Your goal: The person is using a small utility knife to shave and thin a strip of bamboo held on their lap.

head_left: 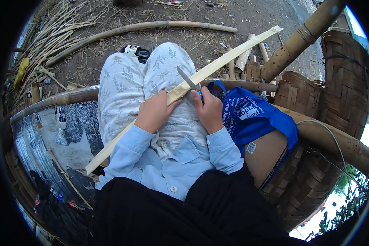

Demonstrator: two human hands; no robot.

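Where left fingers (161,99) curl, pale strip (217,67) beneath

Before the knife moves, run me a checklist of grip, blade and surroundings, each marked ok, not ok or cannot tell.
1. Left hand on the pale strip: ok, gripping it over the lap.
2. Right hand on the knife: ok, closed around the handle.
3. Blade apart from the left hand: ok, a gap shows between them.
4. Blade clear of the patterned trousers: not ok, I'd judge; its tip points out over the right leg, and the height above the cloth can't be read.
5. Elbow room on the right: not ok, probably; the blue bag sits close beside that hand.
6. Blade sharpness: cannot tell.
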